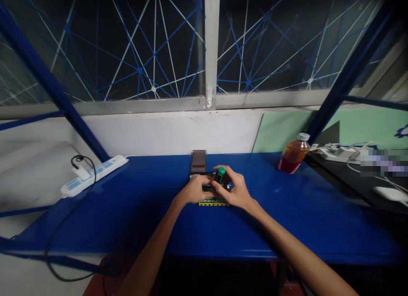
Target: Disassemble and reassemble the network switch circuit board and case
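A small dark open case (214, 201) lies on the blue table, with a row of small pieces and a yellow-and-black striped strip along its front edge. Its dark, brownish lid (198, 162) stands up behind. Upright between the fingers of my right hand (237, 189) is a green-topped screwdriver handle (220, 173); the lower end is hidden. My left hand (194, 190) is over the left part of the case, fingers curled and thumb reaching toward the screwdriver. What its fingertips grip is covered and cannot be made out.
A white power strip (95, 175) with a plugged-in black cable (52, 236) lies at the left. Toward the back right stands a bottle (291, 156) of reddish drink. White cables and a white adapter (390, 194) rest on a black surface farther right. Blue frame posts (338, 92) rise at both sides.
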Demonstrator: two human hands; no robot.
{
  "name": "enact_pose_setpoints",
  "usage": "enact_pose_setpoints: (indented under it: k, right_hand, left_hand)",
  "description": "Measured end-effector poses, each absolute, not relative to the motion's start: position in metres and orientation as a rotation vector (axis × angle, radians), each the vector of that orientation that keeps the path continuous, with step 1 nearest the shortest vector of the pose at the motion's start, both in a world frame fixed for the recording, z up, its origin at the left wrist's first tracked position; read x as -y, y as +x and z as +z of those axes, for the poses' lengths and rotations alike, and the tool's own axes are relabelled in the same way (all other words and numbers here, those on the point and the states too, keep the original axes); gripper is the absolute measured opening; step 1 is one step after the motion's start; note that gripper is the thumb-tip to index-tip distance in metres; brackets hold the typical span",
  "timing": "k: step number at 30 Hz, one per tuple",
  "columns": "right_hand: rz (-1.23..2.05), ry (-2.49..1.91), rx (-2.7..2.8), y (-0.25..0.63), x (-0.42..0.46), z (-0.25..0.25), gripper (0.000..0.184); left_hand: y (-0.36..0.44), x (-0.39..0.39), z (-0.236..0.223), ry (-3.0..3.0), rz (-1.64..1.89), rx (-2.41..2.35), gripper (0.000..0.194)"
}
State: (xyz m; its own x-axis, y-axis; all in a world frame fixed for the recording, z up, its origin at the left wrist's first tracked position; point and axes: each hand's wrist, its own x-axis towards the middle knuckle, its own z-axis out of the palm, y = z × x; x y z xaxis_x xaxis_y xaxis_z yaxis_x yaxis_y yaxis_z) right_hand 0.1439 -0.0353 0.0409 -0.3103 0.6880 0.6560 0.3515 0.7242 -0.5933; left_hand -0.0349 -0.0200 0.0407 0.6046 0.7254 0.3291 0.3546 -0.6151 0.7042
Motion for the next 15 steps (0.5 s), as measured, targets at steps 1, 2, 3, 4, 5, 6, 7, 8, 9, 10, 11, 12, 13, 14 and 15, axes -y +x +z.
enact_pose_setpoints:
  k: [1, 2, 3, 4, 5, 6, 7, 8, 9, 10, 11, 12, 13, 14, 15]
  right_hand:
    - [0.419, -0.804, 1.921, 0.1437, 0.0351, 0.041, 0.033]
    - [0.414, -0.809, 1.917, 0.1435, 0.0348, 0.041, 0.033]
    - [0.407, -0.813, 1.909, 0.1433, 0.0344, 0.0408, 0.032]
    - [0.401, -0.816, 1.904, 0.143, 0.0339, 0.0405, 0.032]
    - [0.399, -0.819, 1.899, 0.1428, 0.0334, 0.0402, 0.032]
    - [0.396, -0.822, 1.896, 0.1426, 0.0328, 0.0399, 0.033]
    - [0.392, -0.824, 1.895, 0.1426, 0.0324, 0.0397, 0.034]
    - [0.387, -0.825, 1.895, 0.1426, 0.032, 0.0395, 0.034]
    - [0.383, -0.825, 1.897, 0.1428, 0.0319, 0.0396, 0.034]
    - [0.381, -0.821, 1.899, 0.1432, 0.0319, 0.0397, 0.034]
    - [0.384, -0.815, 1.903, 0.1436, 0.032, 0.04, 0.034]
    - [0.391, -0.806, 1.907, 0.1441, 0.0323, 0.0402, 0.033]
    - [0.401, -0.798, 1.911, 0.1446, 0.0326, 0.0405, 0.034]
    - [0.41, -0.791, 1.913, 0.1451, 0.0329, 0.0406, 0.035]
    - [0.417, -0.788, 1.916, 0.1455, 0.0333, 0.0406, 0.035]
  left_hand:
    - [-0.0349, 0.02, 0.0405, 2.236, 0.826, -0.861, 0.013]
    - [-0.0347, 0.02, 0.0404, 2.229, 0.836, -0.871, 0.013]
    - [-0.0345, 0.02, 0.0403, 2.218, 0.846, -0.879, 0.013]
    - [-0.0342, 0.0198, 0.0402, 2.208, 0.854, -0.883, 0.013]
    - [-0.0339, 0.0195, 0.04, 2.199, 0.861, -0.883, 0.013]
    - [-0.0336, 0.0192, 0.0396, 2.193, 0.863, -0.88, 0.014]
    - [-0.0336, 0.0187, 0.0392, 2.19, 0.859, -0.876, 0.015]
    - [-0.0336, 0.0182, 0.0387, 2.192, 0.852, -0.874, 0.015]
    - [-0.0338, 0.0177, 0.0382, 2.195, 0.843, -0.875, 0.015]
    - [-0.0342, 0.0172, 0.0379, 2.199, 0.832, -0.872, 0.015]
    - [-0.0346, 0.0169, 0.0378, 2.201, 0.819, -0.868, 0.015]
    - [-0.0352, 0.0166, 0.0379, 2.204, 0.806, -0.862, 0.015]
    - [-0.0357, 0.0165, 0.0383, 2.207, 0.793, -0.858, 0.015]
    - [-0.0362, 0.0164, 0.0389, 2.213, 0.779, -0.852, 0.015]
    - [-0.0366, 0.0164, 0.0396, 2.223, 0.764, -0.846, 0.014]
